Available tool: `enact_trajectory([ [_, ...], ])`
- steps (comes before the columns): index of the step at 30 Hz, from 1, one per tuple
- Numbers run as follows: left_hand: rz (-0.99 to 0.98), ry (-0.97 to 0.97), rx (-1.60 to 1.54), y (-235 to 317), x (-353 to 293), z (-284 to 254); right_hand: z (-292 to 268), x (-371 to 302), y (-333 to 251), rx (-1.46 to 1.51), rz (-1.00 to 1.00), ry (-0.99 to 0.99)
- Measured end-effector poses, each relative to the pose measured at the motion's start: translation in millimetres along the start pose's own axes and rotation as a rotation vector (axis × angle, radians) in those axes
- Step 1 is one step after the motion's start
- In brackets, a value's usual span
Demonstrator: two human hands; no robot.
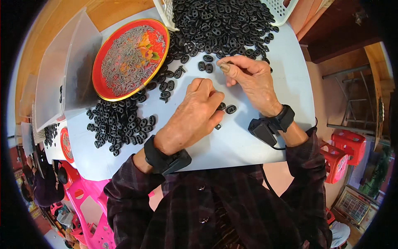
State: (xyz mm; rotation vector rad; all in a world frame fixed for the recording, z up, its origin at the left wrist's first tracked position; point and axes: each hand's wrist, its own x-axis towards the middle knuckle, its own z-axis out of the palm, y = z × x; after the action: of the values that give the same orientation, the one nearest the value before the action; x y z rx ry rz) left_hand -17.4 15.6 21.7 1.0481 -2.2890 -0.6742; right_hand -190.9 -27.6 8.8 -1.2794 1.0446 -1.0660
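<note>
My left hand point(192, 112) is closed over the middle of the white table, its fingers curled inward; what they hold, if anything, is hidden. To its right, my right hand point(251, 79) is pinched, thumb against index finger. A dark bit shows by its fingertips, too small to make out. Under and beside my left hand lie a few small black oval two-hole pieces point(231, 109). Just beyond the hands sits another little group of these pieces point(208, 67). A red round tray point(96, 74) with a gold rim holds many thin grey spring-like pieces point(124, 58).
A large heap of black pieces point(219, 25) spills from a white basket point(286, 10) at the back. Another pile point(120, 124) lies front left, beside a clear plastic bin point(54, 70). Red stools point(348, 145) stand at right, a pink chair point(89, 199) at lower left.
</note>
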Motion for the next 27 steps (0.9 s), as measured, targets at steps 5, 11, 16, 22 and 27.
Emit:
enact_trajectory([
  [5, 0.001, -0.043, 0.022, -3, 3, 4, 1, 2, -1, 0.032, -0.028, -0.048],
  [11, -0.206, 0.204, -0.41, -20, 2, 4, -1, 3, -1, 0.022, -0.02, -0.025],
  [16, -0.504, 0.191, -0.967, -29, 1, -3, 1, 0, -3, 0.093, 0.047, -0.042],
  [22, -0.512, 0.174, -1.188, -31, 2, 0, 2, -2, -8, 0.261, 0.165, -0.187],
  [27, -0.489, 0.183, -1.172, -31, 1, 0, 2, 0, -3, 0.367, 0.169, -0.232],
])
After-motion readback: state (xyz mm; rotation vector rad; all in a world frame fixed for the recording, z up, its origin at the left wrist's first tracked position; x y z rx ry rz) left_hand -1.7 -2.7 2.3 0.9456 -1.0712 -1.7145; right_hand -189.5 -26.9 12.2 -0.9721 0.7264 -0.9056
